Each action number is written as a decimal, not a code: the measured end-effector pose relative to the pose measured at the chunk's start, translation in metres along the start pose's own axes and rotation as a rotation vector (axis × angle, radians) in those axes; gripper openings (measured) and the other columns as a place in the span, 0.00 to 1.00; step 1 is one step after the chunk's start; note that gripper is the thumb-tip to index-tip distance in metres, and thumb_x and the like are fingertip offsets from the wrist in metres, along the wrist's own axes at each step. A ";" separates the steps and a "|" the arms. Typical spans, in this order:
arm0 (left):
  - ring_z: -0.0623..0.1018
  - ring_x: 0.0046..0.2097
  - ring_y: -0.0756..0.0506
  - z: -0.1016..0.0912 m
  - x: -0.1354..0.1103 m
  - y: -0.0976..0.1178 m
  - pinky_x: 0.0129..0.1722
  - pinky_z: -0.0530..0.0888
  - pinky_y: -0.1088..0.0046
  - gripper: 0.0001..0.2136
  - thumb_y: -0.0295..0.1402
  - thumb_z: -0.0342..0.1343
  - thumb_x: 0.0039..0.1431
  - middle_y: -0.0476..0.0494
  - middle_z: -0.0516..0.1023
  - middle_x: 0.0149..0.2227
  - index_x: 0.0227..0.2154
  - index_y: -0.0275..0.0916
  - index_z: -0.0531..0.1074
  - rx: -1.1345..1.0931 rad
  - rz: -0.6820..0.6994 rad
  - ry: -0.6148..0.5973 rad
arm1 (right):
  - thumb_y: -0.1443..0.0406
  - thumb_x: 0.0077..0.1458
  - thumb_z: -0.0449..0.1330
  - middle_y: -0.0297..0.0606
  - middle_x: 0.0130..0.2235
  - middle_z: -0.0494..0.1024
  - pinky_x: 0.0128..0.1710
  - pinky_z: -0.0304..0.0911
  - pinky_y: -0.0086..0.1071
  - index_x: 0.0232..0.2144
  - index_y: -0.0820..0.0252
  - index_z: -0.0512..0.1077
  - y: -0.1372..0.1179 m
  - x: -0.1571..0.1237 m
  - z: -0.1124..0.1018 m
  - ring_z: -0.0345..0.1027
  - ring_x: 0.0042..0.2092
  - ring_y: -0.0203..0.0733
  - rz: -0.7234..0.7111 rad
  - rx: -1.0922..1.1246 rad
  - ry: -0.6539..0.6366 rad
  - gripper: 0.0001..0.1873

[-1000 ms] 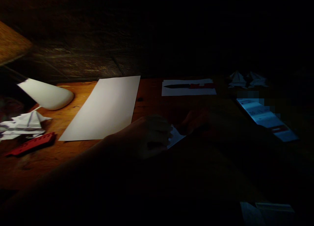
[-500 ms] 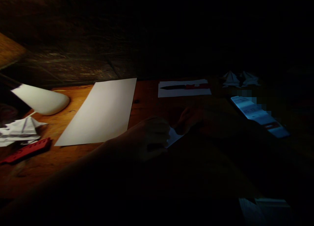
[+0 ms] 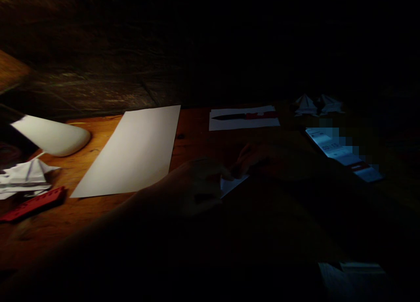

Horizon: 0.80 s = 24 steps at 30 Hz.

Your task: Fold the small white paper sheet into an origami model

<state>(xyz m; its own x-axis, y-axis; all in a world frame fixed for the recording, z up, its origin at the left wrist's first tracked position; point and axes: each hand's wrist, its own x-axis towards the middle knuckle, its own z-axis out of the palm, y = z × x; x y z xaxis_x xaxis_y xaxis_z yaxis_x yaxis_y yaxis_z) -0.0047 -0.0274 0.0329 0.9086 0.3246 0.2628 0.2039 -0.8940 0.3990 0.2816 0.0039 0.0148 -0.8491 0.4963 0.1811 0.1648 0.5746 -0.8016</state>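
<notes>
Fingers of the left hand (image 3: 201, 179) pinched a small paper (image 3: 230, 185). Whether the right hand (image 3: 256, 157), at its edge, gripped too, I couldn't tell.

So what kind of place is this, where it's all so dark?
Probably a worktable in a dim room: its top looks wooden, there's what seems to be a lamp at the left, and a big white sheet of paper lies near it.

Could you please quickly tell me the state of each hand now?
Left hand: fingers curled at the small paper; too dark to tell its grip.
Right hand: at the same paper; open or closed cannot be told.
</notes>
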 end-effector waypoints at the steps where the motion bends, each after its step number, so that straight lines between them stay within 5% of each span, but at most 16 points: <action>1: 0.78 0.54 0.42 0.000 0.000 0.000 0.51 0.78 0.61 0.03 0.30 0.61 0.64 0.41 0.77 0.56 0.36 0.41 0.80 0.001 0.004 0.000 | 0.73 0.62 0.57 0.37 0.48 0.83 0.52 0.64 0.39 0.46 0.53 0.81 -0.001 0.000 0.000 0.71 0.52 0.42 0.016 -0.011 0.008 0.17; 10: 0.80 0.52 0.40 0.003 -0.002 -0.001 0.52 0.78 0.57 0.04 0.30 0.60 0.65 0.43 0.82 0.53 0.41 0.41 0.78 0.132 0.072 0.008 | 0.72 0.62 0.60 0.36 0.58 0.78 0.55 0.63 0.41 0.61 0.49 0.70 -0.005 0.003 0.007 0.69 0.57 0.43 0.065 -0.022 0.050 0.27; 15: 0.79 0.52 0.39 0.002 -0.001 0.003 0.52 0.77 0.58 0.17 0.30 0.58 0.67 0.43 0.81 0.54 0.57 0.37 0.72 0.169 0.057 -0.004 | 0.71 0.63 0.60 0.36 0.55 0.80 0.54 0.64 0.41 0.57 0.51 0.74 -0.003 0.002 0.006 0.69 0.56 0.44 0.080 -0.078 0.048 0.21; 24: 0.78 0.53 0.40 -0.002 0.001 0.011 0.53 0.75 0.60 0.18 0.31 0.57 0.66 0.43 0.79 0.56 0.57 0.40 0.70 0.090 -0.059 -0.129 | 0.72 0.61 0.60 0.37 0.53 0.81 0.52 0.65 0.39 0.54 0.54 0.76 -0.002 0.002 0.006 0.71 0.54 0.43 0.066 -0.057 0.049 0.20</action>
<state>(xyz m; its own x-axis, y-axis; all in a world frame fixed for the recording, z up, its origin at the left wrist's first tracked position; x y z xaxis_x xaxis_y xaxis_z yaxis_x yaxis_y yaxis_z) -0.0024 -0.0357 0.0395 0.9321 0.3401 0.1245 0.2847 -0.9006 0.3284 0.2766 0.0001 0.0131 -0.8099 0.5648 0.1582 0.2490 0.5754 -0.7791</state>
